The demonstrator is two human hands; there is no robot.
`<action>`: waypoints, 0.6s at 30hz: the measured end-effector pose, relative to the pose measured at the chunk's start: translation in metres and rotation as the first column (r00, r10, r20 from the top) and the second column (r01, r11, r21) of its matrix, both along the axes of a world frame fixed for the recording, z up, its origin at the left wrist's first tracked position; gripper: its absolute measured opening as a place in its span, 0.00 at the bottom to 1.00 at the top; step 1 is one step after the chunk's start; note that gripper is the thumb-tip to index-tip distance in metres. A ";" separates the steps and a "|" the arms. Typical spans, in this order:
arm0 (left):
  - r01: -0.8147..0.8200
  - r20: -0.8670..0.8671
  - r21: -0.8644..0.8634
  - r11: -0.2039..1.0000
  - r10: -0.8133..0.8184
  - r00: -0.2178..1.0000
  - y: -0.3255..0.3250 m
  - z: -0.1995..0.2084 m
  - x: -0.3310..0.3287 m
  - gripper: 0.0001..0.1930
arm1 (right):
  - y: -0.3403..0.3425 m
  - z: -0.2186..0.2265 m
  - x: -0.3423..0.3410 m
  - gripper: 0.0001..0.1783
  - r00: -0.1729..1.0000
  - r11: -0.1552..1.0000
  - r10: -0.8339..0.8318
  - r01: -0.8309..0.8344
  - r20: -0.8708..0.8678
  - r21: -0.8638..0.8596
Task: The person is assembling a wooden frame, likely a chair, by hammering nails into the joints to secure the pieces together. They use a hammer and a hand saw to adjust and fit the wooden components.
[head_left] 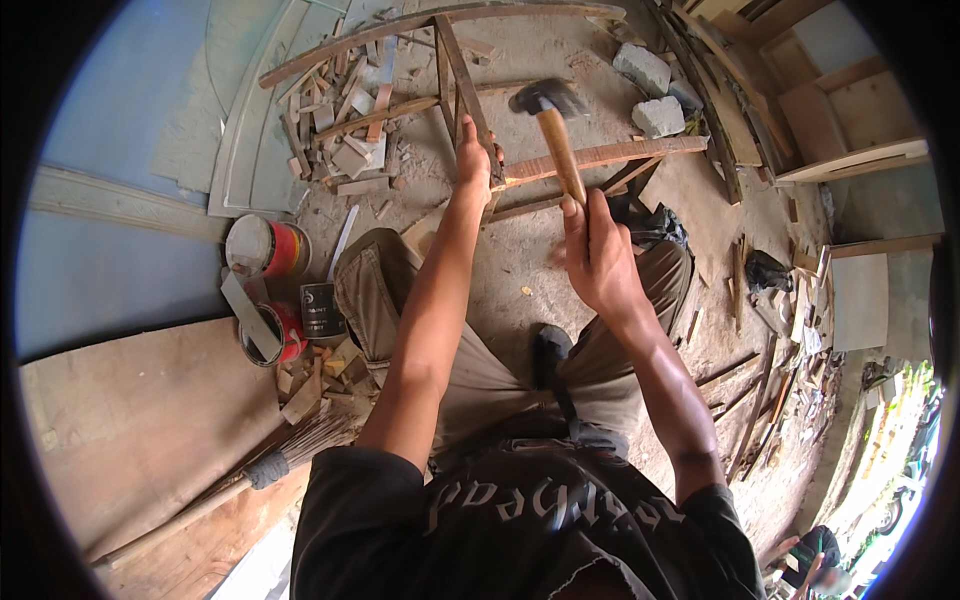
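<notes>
My right hand (603, 258) is wrapped round the wooden handle of a hammer (561, 150). Its dark head is raised, smeared by motion, and points away from me. Ahead of my knees stands a wooden frame (610, 157) of long rails joined by crosspieces. My left hand (474, 168) grips this frame where a crosspiece meets the near rail, the thumb lying along the wood and the other fingers partly hidden behind it. The hammer handle passes in front of the near rail, to the right of my left hand. No nail can be made out at the joint.
Wood offcuts (350, 155) lie heaped beyond the frame's left part. Paint cans (285, 250) stand left of my knee, beside a broom (268, 468). Concrete blocks (658, 117) sit at the far right, near wooden cabinets (835, 105). Another person (815, 555) shows at the lower right.
</notes>
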State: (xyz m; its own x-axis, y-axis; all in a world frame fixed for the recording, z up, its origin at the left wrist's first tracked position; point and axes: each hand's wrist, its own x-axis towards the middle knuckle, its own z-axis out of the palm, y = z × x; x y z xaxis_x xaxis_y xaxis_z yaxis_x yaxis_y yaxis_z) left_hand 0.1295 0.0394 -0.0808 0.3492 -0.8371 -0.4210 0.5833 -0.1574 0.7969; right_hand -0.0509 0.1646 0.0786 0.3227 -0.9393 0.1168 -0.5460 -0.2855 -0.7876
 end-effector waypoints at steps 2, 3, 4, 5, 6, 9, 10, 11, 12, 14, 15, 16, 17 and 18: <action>-0.014 0.012 -0.017 1.000 0.014 1.000 0.001 0.004 -0.001 0.32 | 0.004 -0.010 -0.001 0.13 0.999 0.998 0.050 -0.051 -0.021 -0.042; -0.107 0.071 0.066 0.992 0.102 0.992 -0.003 0.006 -0.002 0.32 | 0.001 -0.026 -0.008 0.13 0.989 0.987 0.114 -0.124 -0.094 -0.101; -0.071 0.048 0.061 0.996 0.068 0.997 0.000 0.008 -0.004 0.32 | 0.001 -0.031 -0.010 0.13 0.971 0.971 0.162 -0.189 -0.175 -0.145; -0.034 0.025 0.055 0.998 0.033 0.999 0.005 0.009 -0.006 0.32 | 0.001 -0.031 -0.013 0.13 0.985 0.985 0.117 -0.131 -0.130 -0.109; -0.008 0.006 0.041 0.999 0.008 1.000 0.005 0.012 -0.002 0.32 | -0.002 -0.018 -0.007 0.13 0.993 0.993 0.078 -0.084 -0.084 -0.078; 0.005 -0.014 -0.056 0.998 -0.006 1.000 0.001 0.002 -0.002 0.33 | 0.002 -0.003 -0.001 0.13 0.998 1.000 -0.024 0.025 0.051 -0.015; 0.000 -0.013 -0.082 0.997 -0.001 1.000 -0.002 -0.002 -0.002 0.34 | 0.003 -0.015 -0.004 0.12 0.997 0.997 0.038 -0.042 -0.060 -0.068; 0.021 0.002 -0.079 0.997 -0.020 1.000 -0.003 -0.007 0.000 0.35 | 0.004 -0.035 -0.011 0.12 0.981 0.987 0.092 -0.113 -0.173 -0.113; -0.024 0.059 -0.007 1.000 0.025 0.998 -0.009 -0.011 0.003 0.33 | 0.001 -0.050 -0.018 0.12 0.949 0.968 0.138 -0.190 -0.284 -0.162; -0.073 0.105 0.071 0.995 0.066 0.992 -0.013 -0.025 0.009 0.33 | 0.000 -0.049 -0.015 0.11 0.958 0.910 0.128 -0.216 -0.256 -0.353; -0.080 0.094 0.071 0.994 0.073 0.993 -0.014 -0.034 0.013 0.35 | -0.002 -0.031 -0.004 0.11 0.981 0.955 0.124 -0.159 -0.150 -0.252; 0.132 0.026 0.088 0.987 -0.135 0.991 -0.006 -0.020 0.002 0.36 | 0.001 -0.020 -0.008 0.11 0.995 0.990 0.071 -0.078 -0.065 -0.114; 0.068 0.041 0.027 0.997 -0.070 0.997 -0.003 -0.020 0.002 0.35 | 0.006 -0.010 0.000 0.12 0.999 0.997 0.023 -0.025 -0.026 -0.072; 0.013 0.052 -0.039 0.999 -0.011 0.999 -0.006 -0.021 0.001 0.35 | 0.006 -0.021 -0.004 0.12 0.991 0.983 0.081 -0.097 -0.106 -0.157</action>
State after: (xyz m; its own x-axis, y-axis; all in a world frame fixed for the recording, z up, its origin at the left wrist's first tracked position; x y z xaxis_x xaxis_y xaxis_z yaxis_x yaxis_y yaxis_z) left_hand 0.1306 0.0337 -0.1019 0.3597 -0.8568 -0.3696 0.5394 -0.1323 0.8316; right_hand -0.0544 0.1707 0.0579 0.4221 -0.8775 0.2276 -0.5853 -0.4555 -0.6708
